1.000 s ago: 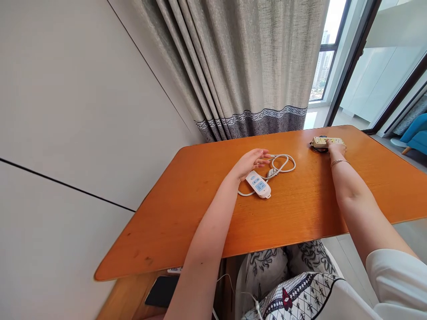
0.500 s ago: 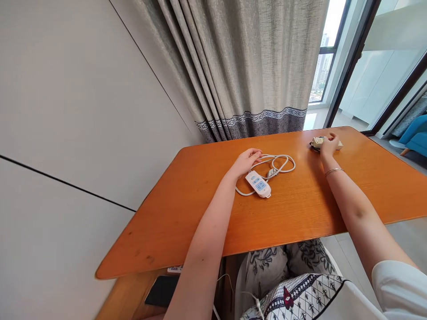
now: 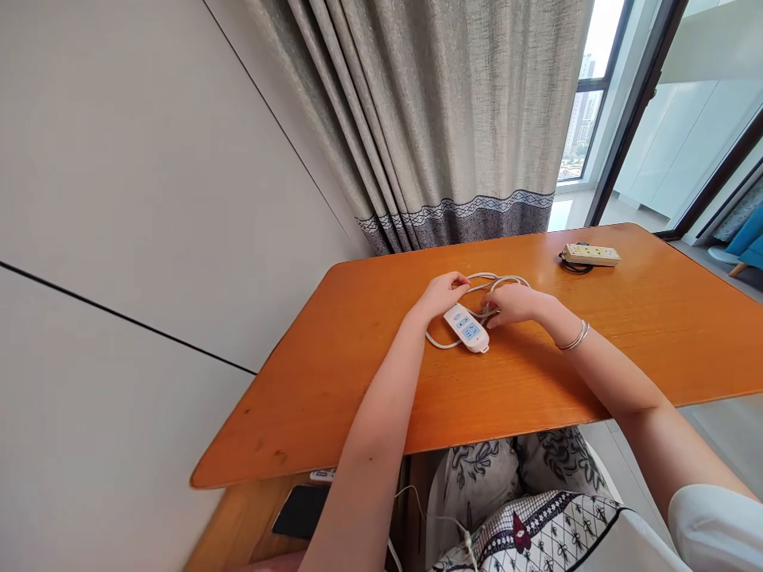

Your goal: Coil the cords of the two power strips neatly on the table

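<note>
A white power strip (image 3: 468,328) with blue socket faces lies on the table, its white cable (image 3: 441,345) looped round behind it. My left hand (image 3: 444,294) is at the strip's far end, with thumb and fingers closed on the cable. From the right, my right hand (image 3: 513,303) reaches over the coil, its fingertips closed round the cable near the plug, which the hand mostly hides. A bracelet circles the right wrist. Farther right lies a cream power strip (image 3: 591,254) with a black cord bunched beside it, touched by neither hand.
The orange-brown wooden table (image 3: 358,349) has a pale wall on its left and a grey curtain (image 3: 453,119) behind. Below its near edge, a dark phone (image 3: 301,512) lies on a lower wooden surface. A thin white cord (image 3: 438,518) hangs near my lap.
My right hand has left the cream power strip and moved left to the white cable's coil by the plug. My left hand stays at the cable. The view has shifted slightly.
</note>
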A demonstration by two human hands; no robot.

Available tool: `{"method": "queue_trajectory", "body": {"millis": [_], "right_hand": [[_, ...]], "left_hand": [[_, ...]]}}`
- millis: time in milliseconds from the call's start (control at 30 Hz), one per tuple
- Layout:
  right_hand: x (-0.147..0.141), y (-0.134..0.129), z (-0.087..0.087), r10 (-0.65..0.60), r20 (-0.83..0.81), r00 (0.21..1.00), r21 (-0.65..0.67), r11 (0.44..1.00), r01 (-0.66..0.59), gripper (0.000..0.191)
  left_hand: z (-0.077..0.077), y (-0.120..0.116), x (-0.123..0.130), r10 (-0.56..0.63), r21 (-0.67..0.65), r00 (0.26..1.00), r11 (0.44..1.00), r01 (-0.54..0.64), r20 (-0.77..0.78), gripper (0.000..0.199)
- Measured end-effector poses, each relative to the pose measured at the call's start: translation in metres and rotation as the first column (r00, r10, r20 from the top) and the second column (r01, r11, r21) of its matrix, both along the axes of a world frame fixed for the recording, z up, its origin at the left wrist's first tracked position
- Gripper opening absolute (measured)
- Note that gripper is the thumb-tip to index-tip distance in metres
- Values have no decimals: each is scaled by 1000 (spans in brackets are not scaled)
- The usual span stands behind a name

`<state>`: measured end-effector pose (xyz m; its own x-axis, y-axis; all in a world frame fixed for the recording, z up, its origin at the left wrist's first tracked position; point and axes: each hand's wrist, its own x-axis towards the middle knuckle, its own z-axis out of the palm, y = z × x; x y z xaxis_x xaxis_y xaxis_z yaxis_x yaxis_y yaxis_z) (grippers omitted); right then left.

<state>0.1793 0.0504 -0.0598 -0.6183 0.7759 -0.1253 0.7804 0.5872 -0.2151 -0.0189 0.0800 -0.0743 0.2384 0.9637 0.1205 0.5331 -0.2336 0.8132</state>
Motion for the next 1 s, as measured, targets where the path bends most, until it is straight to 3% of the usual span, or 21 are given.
{"method": "queue_trajectory", "body": {"millis": [67, 133, 267, 333, 433, 533, 600, 700, 867, 933, 1000], "right_hand": [[-5, -2, -4, -26, 131, 991, 37, 999, 22, 33], [-6, 0, -5, -43, 141, 989, 96, 995, 30, 26], [3, 5, 7, -40, -136, 990, 204, 977, 68, 29], [11, 7, 14, -69, -256, 964, 189, 975, 119, 25], [20, 8, 21, -136, -426, 894, 127, 970, 208, 18], [27, 11, 22, -212, -681, 701, 15, 953, 302, 22], [30, 15, 22, -232, -826, 515, -54, 940, 337, 38], [35, 21, 23, -223, -937, 268, -117, 925, 361, 50], [41, 28, 26, -238, -971, -10, -231, 929, 289, 54], [43, 29, 27, -242, -967, -77, -254, 925, 281, 51], [47, 28, 28, -246, -965, -89, -261, 925, 277, 46]], "left_hand": [[-4, 1, -1, -39, -29, 999, 999, 39, -12, 3], [-6, 1, -2, -69, -40, 996, 997, 67, -47, 5], [-8, 7, -3, -3, -38, 999, 999, 2, -41, 5], [-8, 12, -5, 89, -38, 996, 995, -89, 6, 10], [-10, 19, -9, 293, 87, 955, 953, -289, -41, 24], [-17, 21, -12, 353, 129, 898, 935, -330, -261, 27], [-25, 22, -13, 282, 45, 880, 957, -287, -383, 18], [-37, 23, -13, 199, -82, 881, 963, -257, -430, 10], [-45, 24, -14, 102, -233, 939, 955, -185, -328, 11], [-42, 22, -11, 74, -296, 974, 945, -137, -214, 12], [-34, 18, -9, 63, -333, 996, 939, -81, -65, 14]]}}
